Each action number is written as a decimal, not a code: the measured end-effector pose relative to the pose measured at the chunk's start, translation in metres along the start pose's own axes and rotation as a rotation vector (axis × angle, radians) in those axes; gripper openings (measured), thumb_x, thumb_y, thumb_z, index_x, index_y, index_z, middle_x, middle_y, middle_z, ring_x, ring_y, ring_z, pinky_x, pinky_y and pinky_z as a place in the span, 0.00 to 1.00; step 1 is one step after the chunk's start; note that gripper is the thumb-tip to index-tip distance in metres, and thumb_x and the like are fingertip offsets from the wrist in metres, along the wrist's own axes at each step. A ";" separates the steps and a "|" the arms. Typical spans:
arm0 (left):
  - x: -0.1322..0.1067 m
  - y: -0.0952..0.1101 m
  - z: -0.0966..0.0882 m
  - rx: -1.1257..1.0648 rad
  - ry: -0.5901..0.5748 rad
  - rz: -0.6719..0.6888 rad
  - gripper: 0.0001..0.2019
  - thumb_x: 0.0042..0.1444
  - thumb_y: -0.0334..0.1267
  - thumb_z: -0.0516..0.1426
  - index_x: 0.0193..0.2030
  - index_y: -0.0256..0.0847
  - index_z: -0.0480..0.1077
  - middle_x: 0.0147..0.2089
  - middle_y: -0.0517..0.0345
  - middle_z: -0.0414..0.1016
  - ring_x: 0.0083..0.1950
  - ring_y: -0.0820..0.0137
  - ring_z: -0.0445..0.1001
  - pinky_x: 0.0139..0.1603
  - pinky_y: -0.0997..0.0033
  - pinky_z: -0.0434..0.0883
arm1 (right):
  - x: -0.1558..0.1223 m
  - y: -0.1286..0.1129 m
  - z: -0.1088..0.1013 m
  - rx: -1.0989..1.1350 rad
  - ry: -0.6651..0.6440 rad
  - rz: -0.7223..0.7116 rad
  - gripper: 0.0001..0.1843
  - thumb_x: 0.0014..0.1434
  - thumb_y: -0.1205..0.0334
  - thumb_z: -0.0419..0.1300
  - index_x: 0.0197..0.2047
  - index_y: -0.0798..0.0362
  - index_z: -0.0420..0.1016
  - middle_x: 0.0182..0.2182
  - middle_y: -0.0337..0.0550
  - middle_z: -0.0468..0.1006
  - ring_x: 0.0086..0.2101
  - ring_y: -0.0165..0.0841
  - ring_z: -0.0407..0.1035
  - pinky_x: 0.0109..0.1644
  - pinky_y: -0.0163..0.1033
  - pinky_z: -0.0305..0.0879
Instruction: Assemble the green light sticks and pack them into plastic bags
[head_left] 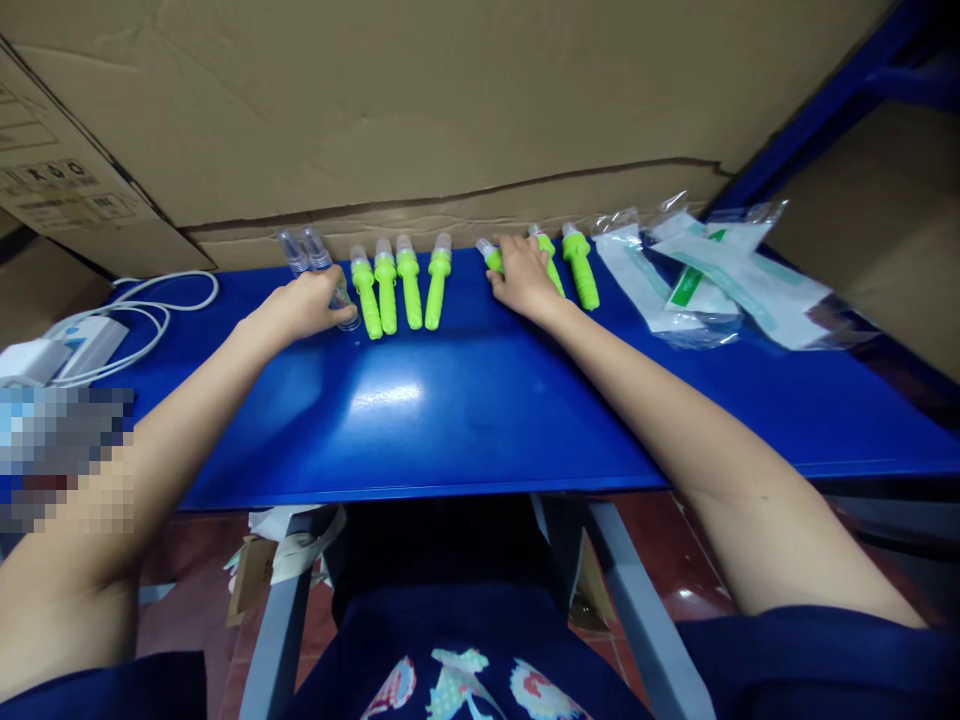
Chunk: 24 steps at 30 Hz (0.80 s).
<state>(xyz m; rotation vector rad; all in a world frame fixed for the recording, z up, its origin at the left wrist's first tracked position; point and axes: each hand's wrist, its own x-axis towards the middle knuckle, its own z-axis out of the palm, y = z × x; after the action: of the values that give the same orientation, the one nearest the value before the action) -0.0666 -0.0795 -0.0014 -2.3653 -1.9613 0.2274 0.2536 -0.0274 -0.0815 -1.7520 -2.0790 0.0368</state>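
Observation:
Several lime-green tubes with clear caps point(397, 287) lie in a row at the far edge of the blue table point(465, 400). My left hand point(311, 305) rests at the row's left end, its fingers curled on a clear tube point(341, 300), with two more clear tubes point(300, 250) just behind it. My right hand point(521, 275) lies flat with fingers stretched over green tubes point(491, 258) at the right end. One green tube point(581, 265) lies free just to the right of that hand.
Clear plastic pouches with white and green packets point(712, 275) lie at the table's right. A white cable and adapter point(90, 335) sit at the left. Cardboard boxes point(420, 110) wall off the back. A blue frame point(825, 110) rises at right.

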 end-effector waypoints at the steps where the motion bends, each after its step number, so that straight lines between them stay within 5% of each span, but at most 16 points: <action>1: 0.000 0.001 0.000 0.008 -0.002 -0.002 0.21 0.66 0.50 0.57 0.60 0.40 0.68 0.57 0.39 0.81 0.59 0.44 0.81 0.49 0.58 0.77 | 0.000 0.000 0.000 0.003 -0.003 0.001 0.34 0.66 0.66 0.55 0.75 0.63 0.61 0.67 0.67 0.68 0.67 0.59 0.58 0.69 0.68 0.57; 11: 0.001 0.009 0.001 0.044 0.011 -0.022 0.31 0.66 0.53 0.57 0.70 0.38 0.62 0.61 0.35 0.79 0.63 0.39 0.79 0.57 0.50 0.76 | -0.003 -0.007 -0.002 -0.033 -0.037 0.039 0.29 0.70 0.62 0.54 0.71 0.65 0.65 0.65 0.67 0.69 0.66 0.60 0.61 0.71 0.65 0.58; 24: 0.000 0.015 0.001 -0.049 0.037 -0.033 0.29 0.69 0.56 0.52 0.67 0.35 0.63 0.59 0.31 0.78 0.61 0.38 0.79 0.56 0.50 0.77 | -0.003 -0.011 -0.001 -0.012 -0.089 0.042 0.29 0.69 0.66 0.49 0.71 0.65 0.62 0.66 0.69 0.68 0.67 0.58 0.63 0.70 0.63 0.61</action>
<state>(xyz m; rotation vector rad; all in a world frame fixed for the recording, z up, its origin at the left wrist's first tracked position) -0.0522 -0.0823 -0.0041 -2.3462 -2.0098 0.1347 0.2444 -0.0329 -0.0782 -1.8325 -2.1079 0.1160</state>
